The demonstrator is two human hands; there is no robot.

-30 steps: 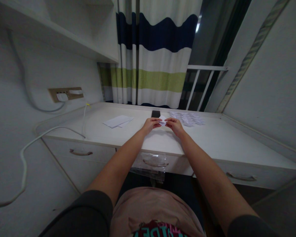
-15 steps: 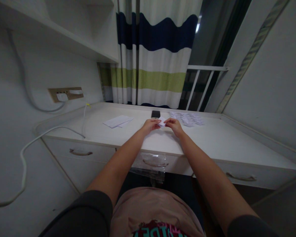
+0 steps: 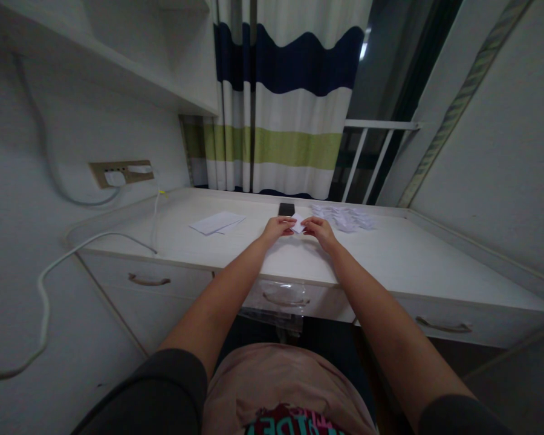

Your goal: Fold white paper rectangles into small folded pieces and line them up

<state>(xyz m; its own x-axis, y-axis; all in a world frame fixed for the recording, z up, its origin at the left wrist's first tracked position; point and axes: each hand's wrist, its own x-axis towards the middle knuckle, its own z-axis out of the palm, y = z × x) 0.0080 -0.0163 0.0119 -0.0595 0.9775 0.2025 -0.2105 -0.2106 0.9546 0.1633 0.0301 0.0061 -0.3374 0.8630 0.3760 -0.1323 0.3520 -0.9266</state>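
Reaching far forward with both bare forearms, elbows back by the body, wrists low over the middle of the white desk [image 3: 390,257]. Pinching a small white piece of paper [image 3: 298,222] from both sides: left hand [image 3: 277,229] closed on its left edge with fingertips curled inward, right hand [image 3: 320,231] closed on its right edge, knuckles up. Held just over the desktop between the two hands, on the near side of a dark phone [image 3: 286,209] lying flat. To the far right, close by, a heap of small folded papers [image 3: 344,217]; to the left, well apart, a few flat white sheets [image 3: 217,222]. Beyond the desk, a striped curtain [image 3: 294,109]; along the left wall, a white cable [image 3: 45,284].
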